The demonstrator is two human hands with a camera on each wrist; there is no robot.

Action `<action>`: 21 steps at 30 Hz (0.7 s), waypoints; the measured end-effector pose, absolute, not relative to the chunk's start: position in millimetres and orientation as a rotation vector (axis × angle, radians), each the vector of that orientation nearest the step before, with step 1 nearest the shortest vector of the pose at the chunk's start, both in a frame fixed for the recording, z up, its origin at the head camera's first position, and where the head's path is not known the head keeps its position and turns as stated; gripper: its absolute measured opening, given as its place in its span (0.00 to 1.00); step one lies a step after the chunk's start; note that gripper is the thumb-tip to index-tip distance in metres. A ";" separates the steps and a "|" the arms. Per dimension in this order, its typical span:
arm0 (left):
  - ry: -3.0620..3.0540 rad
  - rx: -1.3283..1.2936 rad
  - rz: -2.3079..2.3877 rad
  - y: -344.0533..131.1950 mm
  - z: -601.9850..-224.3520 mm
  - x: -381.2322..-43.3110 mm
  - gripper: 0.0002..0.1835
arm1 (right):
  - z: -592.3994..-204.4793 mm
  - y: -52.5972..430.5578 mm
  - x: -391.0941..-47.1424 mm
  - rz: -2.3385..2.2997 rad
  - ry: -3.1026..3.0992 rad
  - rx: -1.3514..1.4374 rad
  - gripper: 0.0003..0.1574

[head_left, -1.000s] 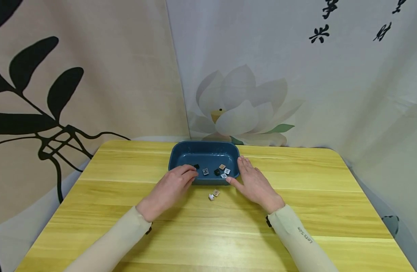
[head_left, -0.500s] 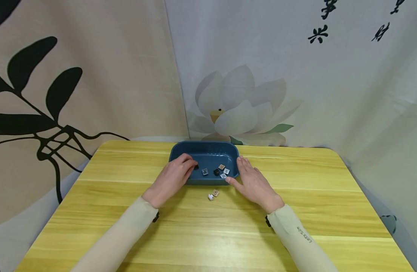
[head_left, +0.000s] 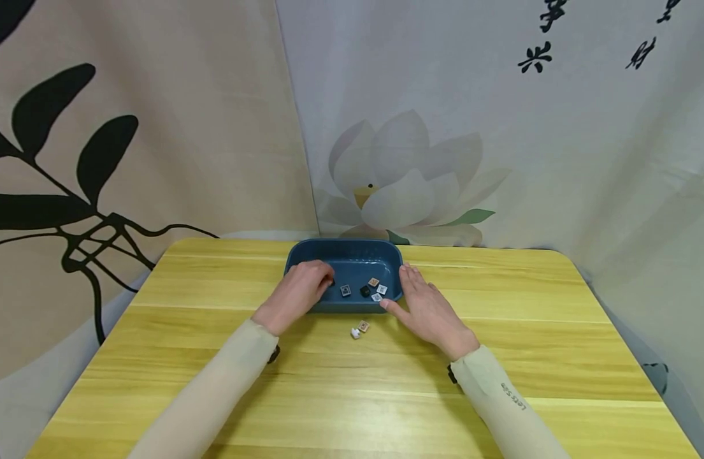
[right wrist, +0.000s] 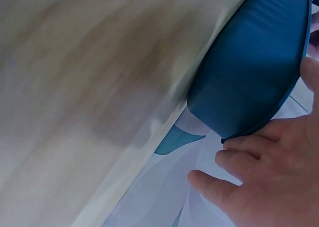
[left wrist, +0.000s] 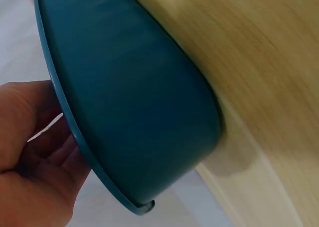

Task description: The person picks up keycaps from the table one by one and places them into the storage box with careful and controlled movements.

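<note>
My left hand reaches over the left front of a dark blue tray, fingers bent down inside it. Its fingertips cover most of a small black square piece; whether they pinch it, I cannot tell. In the left wrist view, thumb and fingers bend toward each other, tips hidden behind the tray's rim. At the tray's right end, my right hand rests with straight fingers along the outside and thumb at the front rim. Between the hands inside lie a grey piece, another black one and several pale square ones.
In front of the tray, a small white piece and a tan square piece lie close together on the wooden table. The tray stands near the table's back edge, before a printed curtain.
My left hand has moved forward and slightly right, deeper into the tray, and now covers most of the black piece at the left. The right hand and the other pieces stay put.
</note>
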State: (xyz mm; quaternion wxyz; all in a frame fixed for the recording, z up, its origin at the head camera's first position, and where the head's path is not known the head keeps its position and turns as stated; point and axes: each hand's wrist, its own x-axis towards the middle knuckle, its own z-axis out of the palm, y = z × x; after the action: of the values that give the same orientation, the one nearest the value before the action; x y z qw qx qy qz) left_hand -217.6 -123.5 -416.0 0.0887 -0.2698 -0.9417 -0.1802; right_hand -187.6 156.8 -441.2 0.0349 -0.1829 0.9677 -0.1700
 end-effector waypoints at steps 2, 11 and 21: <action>-2.845 -0.800 -0.533 -121.9 -416.4 -220.3 0.04 | -441.2 156.6 -187.8 -0.520 2.975 -0.563 0.60; -2.940 -0.816 -0.436 -113.8 -416.7 -231.7 0.06 | -441.8 157.2 -188.4 -0.518 2.968 -0.562 0.60; -2.916 -0.748 -0.323 -110.1 -416.8 -231.0 0.12 | -441.3 157.2 -188.7 -0.522 2.967 -0.556 0.60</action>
State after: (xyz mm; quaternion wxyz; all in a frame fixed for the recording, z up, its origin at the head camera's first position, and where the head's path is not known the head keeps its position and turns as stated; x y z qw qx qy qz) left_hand -231.0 -110.1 -416.8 0.0571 -0.2468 -0.9615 -0.1066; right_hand -188.7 157.2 -441.3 0.0388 -0.1813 0.9678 -0.1702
